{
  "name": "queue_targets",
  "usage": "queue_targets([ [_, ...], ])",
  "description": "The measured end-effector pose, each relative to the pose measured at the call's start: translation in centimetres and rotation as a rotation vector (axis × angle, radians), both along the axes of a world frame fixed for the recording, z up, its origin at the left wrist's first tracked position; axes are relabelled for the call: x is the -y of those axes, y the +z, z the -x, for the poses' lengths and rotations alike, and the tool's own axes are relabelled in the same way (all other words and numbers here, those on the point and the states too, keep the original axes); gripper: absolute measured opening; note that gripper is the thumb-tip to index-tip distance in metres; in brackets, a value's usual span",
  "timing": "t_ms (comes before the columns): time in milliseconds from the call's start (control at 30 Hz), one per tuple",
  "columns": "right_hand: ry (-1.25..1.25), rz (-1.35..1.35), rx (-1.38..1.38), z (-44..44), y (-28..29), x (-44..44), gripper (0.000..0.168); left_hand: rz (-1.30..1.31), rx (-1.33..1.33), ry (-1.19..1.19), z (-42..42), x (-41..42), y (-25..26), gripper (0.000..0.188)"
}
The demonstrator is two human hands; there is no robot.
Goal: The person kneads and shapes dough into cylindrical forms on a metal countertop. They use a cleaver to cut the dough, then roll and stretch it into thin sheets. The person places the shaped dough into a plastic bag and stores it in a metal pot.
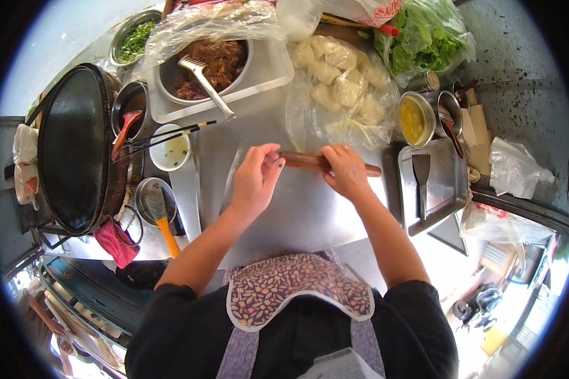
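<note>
A brown wooden rolling pin lies crosswise above the steel work surface. My right hand is closed around its right part. At its left end is my left hand, fingers bent and thumb apart from them; whether it touches the pin's tip is unclear. Just beyond my hands, pale dough pieces sit in a clear plastic bag. Up and to the left, a metal bowl holds shredded brown filling, with a fork resting across its rim.
On the left stand a round black griddle, a white bowl with chopsticks across it, and a metal pot. To the right are a steel tray with a scraper, a container of yellow liquid and bagged lettuce.
</note>
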State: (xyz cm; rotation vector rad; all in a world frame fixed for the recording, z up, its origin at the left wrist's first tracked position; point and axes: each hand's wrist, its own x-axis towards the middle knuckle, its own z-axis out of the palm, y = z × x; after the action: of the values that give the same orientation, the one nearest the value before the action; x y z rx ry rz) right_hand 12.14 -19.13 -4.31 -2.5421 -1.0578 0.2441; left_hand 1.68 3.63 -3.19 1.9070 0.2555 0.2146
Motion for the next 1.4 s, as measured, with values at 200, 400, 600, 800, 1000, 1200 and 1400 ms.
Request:
queue_targets([
  [200,-0.675,-0.275,0.019,2.4,0.5,6.6,0.04,0.797,-0.634,-0.494,-4.1,5.8,-2.8,0.045],
  [400,-0.645,-0.17,0.047,3.2,-2.1,9.6,0.049,1.266,-0.598,0.025,-10.4,11.7,-4.4,0.069],
  [600,-0.433,0.005,0.278,1.6,-2.1,8.3,0.055,1.24,-0.534,0.442,-18.2,8.1,-7.4,0.032],
  [800,-0.23,-0.396,-0.144,-3.7,-1.0,1.4,0.045,0.553,-0.119,0.206,-18.9,7.6,-0.8,0.021],
  [1000,-0.79,-1.127,-0.767,-15.6,-1.7,0.4,0.038,-0.762,0.391,0.032,-21.2,0.8,5.8,0.022],
  [1200,-0.286,-0.221,-0.026,-15.3,-0.1,0.2,0.056,-0.666,-0.017,-0.061,-17.6,4.8,0.3,0.023],
  [1400,-0.187,-0.268,0.105,-11.7,-3.4,-0.9,0.06,-0.657,-0.295,-0.117,-19.2,4.7,-4.6,0.027],
])
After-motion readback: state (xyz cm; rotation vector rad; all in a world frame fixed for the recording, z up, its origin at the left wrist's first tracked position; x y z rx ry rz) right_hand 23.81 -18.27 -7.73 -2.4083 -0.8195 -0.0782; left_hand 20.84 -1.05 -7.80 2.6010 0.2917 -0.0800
